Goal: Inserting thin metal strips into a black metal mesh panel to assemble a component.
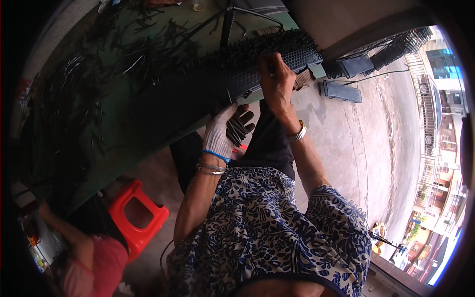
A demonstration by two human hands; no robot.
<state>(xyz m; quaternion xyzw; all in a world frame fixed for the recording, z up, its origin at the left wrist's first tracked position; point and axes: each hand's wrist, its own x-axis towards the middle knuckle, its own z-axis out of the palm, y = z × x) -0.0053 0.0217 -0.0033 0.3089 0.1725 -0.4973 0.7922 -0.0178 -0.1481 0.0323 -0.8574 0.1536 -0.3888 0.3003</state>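
Note:
A light knitted glove with dark fingers covers my left hand [222,126], which is closed around a bundle of thin black sticks [237,129] below the table edge. My bare right hand [278,81] is over a long dark perforated rack [250,83], its fingers pinched together at the holes. Whatever sits between those fingertips is too small to make out. Many short black pieces [242,53] stand up in dense rows along the rack's far side.
Loose black sticks [143,62] lie scattered over the green table [106,161]. A black metal stand [228,24] rises at the back. A red plastic stool [138,218] and another person in a pink top [96,267] are at lower left. Dark trays [341,91] lie on the floor to the right.

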